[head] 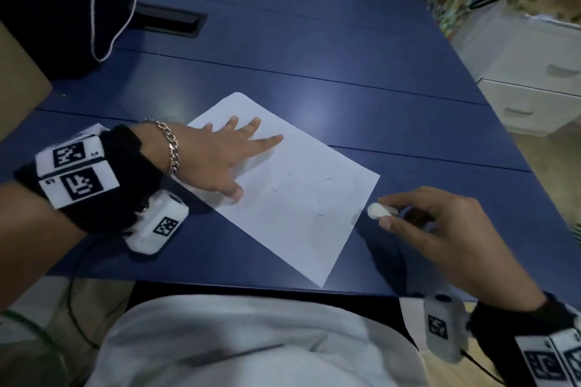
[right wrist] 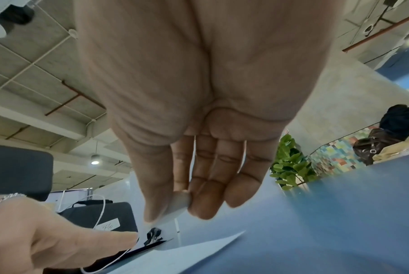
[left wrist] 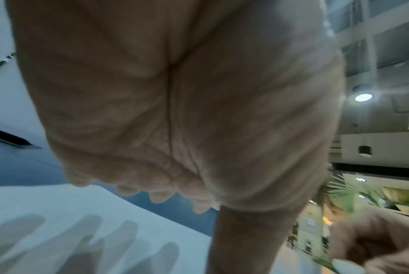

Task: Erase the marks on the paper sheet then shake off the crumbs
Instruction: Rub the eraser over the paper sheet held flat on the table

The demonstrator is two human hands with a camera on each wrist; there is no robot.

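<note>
A white paper sheet (head: pixel 292 188) lies askew on the blue table (head: pixel 314 50), with a few tiny dark specks on it. My left hand (head: pixel 220 154) presses flat on the sheet's upper left part, fingers spread. My right hand (head: pixel 418 220) hovers just off the sheet's right edge and pinches a white eraser (head: pixel 379 210) between thumb and fingers. In the right wrist view the eraser (right wrist: pixel 178 203) sits at the fingertips above the paper sheet (right wrist: pixel 175 257). The left wrist view shows my left hand (left wrist: pixel 175 111) over the paper sheet (left wrist: pixel 57 213).
A dark bag (head: pixel 59 3) with a white cord lies at the table's far left beside a black cable slot (head: pixel 176 22). White drawers (head: pixel 534 88) stand to the right. The table's near edge runs just below the sheet's bottom corner.
</note>
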